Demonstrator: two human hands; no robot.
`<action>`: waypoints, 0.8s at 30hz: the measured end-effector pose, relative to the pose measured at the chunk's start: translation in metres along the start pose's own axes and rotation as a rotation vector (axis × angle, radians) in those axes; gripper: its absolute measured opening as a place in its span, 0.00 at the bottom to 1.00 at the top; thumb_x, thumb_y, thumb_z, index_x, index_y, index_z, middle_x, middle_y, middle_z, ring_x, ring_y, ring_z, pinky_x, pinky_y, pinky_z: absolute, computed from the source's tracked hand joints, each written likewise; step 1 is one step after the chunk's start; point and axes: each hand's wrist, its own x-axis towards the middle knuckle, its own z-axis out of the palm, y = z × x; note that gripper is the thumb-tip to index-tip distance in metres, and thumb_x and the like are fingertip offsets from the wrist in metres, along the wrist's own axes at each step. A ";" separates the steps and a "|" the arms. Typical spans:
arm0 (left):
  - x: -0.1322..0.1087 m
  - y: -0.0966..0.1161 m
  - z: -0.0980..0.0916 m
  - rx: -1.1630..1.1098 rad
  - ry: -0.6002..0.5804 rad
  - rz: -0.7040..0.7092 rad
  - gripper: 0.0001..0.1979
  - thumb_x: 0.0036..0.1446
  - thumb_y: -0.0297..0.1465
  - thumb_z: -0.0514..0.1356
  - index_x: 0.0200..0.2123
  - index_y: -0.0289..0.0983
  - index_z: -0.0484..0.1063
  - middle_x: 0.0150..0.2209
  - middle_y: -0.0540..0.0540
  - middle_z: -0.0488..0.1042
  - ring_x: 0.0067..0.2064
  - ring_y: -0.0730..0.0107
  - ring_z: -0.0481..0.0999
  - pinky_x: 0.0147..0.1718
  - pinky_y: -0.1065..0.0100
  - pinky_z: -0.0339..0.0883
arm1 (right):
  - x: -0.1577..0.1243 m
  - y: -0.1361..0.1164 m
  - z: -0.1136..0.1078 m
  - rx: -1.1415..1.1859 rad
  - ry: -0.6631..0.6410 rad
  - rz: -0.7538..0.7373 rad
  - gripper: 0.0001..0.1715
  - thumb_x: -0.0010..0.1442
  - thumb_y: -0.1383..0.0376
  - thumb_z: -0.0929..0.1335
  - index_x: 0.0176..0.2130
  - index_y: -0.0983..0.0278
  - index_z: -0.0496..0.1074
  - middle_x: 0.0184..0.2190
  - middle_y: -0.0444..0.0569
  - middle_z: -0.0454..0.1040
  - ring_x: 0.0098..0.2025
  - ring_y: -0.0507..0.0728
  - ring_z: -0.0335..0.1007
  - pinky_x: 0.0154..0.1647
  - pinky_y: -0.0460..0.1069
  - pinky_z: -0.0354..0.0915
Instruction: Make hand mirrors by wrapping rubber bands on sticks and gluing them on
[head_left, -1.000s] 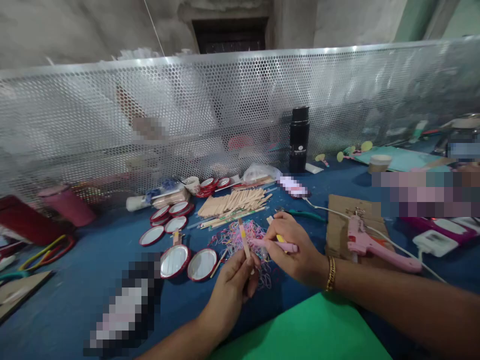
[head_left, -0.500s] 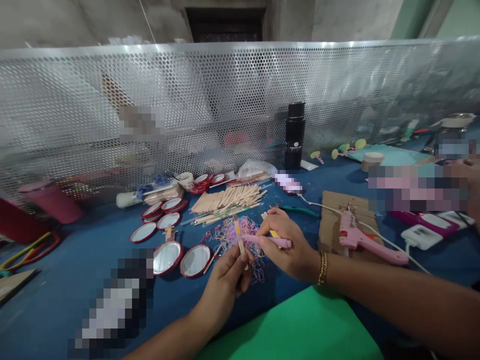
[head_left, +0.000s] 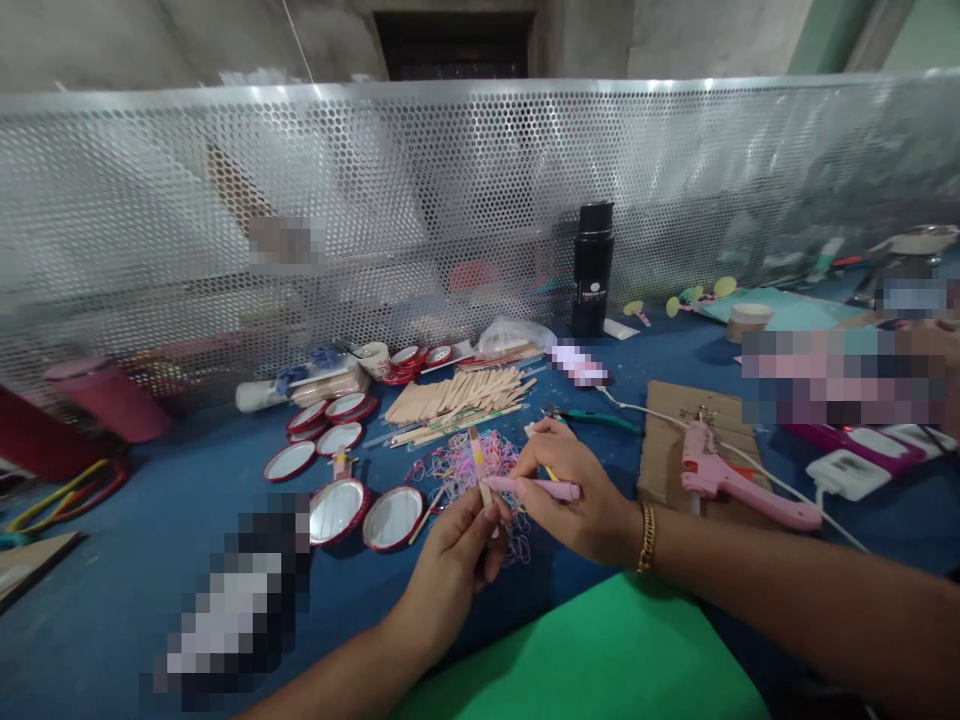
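Observation:
My left hand (head_left: 459, 540) is closed on a craft stick (head_left: 476, 448), held upright, with coloured bands across its upper part. In my right hand (head_left: 576, 485) a pink marker (head_left: 551, 488) is pinched, its tip at the stick just above my left fingers. Something thin and yellow (head_left: 552, 474) shows behind the right fingers; I cannot make out what it is. Beneath both hands lies a pile of small coloured rubber bands (head_left: 442, 466). Just beyond is a heap of plain craft sticks (head_left: 457, 396). Red-rimmed round mirrors (head_left: 393, 518) lie to the left of the left hand.
A pink glue gun (head_left: 739, 482) rests on cardboard (head_left: 660, 425) at right, with a white cord running past. Pliers (head_left: 600, 418) lie behind my right hand. A black bottle (head_left: 592, 270) stands before the perforated metal screen (head_left: 450, 150). Green sheet (head_left: 600, 660) lies in front.
The marker's tip has moved slightly down the stick, closer to my left fingers. Both hands keep their hold, and the view has shifted a little.

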 end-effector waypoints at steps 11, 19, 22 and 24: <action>0.000 -0.001 0.000 -0.012 -0.013 0.014 0.16 0.56 0.46 0.57 0.31 0.38 0.64 0.13 0.58 0.59 0.16 0.79 0.50 0.15 0.74 0.42 | 0.000 -0.001 -0.001 -0.021 0.017 0.021 0.07 0.58 0.69 0.64 0.29 0.61 0.66 0.24 0.40 0.69 0.28 0.52 0.64 0.54 0.57 0.55; 0.000 -0.002 0.000 -0.032 -0.005 0.008 0.18 0.55 0.48 0.58 0.31 0.38 0.64 0.13 0.58 0.59 0.16 0.78 0.50 0.16 0.74 0.41 | 0.001 0.000 -0.001 -0.040 0.072 0.019 0.07 0.58 0.70 0.64 0.28 0.61 0.65 0.25 0.41 0.70 0.29 0.53 0.65 0.53 0.57 0.56; 0.001 -0.001 0.000 -0.035 -0.013 0.004 0.18 0.55 0.48 0.59 0.31 0.38 0.64 0.13 0.58 0.59 0.16 0.78 0.50 0.16 0.73 0.41 | 0.001 -0.001 -0.001 -0.021 0.031 0.018 0.07 0.59 0.70 0.64 0.29 0.61 0.66 0.25 0.41 0.71 0.28 0.53 0.65 0.52 0.57 0.57; 0.001 -0.001 0.000 -0.037 -0.010 -0.001 0.18 0.55 0.48 0.59 0.31 0.38 0.64 0.14 0.58 0.59 0.16 0.78 0.50 0.16 0.73 0.41 | 0.001 -0.001 -0.001 -0.022 0.037 0.020 0.07 0.58 0.70 0.64 0.29 0.61 0.66 0.25 0.42 0.71 0.29 0.53 0.65 0.51 0.56 0.57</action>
